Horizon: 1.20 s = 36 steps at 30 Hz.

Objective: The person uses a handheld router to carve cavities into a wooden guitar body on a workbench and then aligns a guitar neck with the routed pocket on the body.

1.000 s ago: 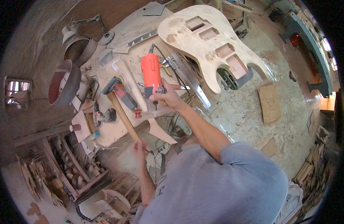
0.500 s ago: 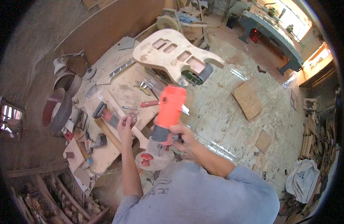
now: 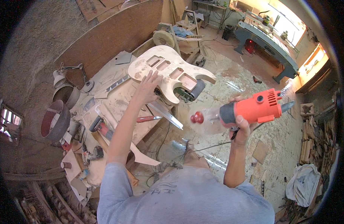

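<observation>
Two bare: right hand (image 3: pixel 243 132) wrapped round orange router (image 3: pixel 256 108); left hand (image 3: pixel 147 87) spread over guitar body (image 3: pixel 166 79), contact unclear.

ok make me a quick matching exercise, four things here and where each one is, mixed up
Things
1. power tool
2. guitar body
3. lamp
4. flat brown piece

Places
a. toward the picture's left side
b. lying on the floor
c. at the left hand, near the picture's middle
d. held in the right hand

Right pairs: 1-d, 2-c, 3-a, 4-b
</observation>
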Each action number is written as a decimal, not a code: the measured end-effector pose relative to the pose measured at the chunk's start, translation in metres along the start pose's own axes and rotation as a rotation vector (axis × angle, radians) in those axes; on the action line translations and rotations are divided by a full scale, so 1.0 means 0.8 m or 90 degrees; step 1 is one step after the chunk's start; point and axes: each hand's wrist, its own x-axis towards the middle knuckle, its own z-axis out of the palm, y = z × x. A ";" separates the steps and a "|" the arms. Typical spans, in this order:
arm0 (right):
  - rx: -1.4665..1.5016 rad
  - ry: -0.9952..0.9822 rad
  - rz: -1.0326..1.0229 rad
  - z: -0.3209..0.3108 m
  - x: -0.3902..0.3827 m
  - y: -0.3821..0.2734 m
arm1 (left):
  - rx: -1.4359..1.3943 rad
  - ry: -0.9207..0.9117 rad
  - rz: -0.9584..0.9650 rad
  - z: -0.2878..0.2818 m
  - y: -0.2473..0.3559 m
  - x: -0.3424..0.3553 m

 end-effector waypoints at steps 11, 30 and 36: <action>-0.084 0.003 -0.049 -0.029 0.169 0.061 | 0.102 -0.099 0.038 -0.007 -0.003 0.065; -0.248 -0.033 -0.059 0.103 0.245 0.162 | -0.386 0.106 -0.007 0.023 -0.028 0.101; -0.300 -0.070 -0.007 0.136 0.240 0.206 | -0.464 0.102 0.054 0.018 -0.036 0.122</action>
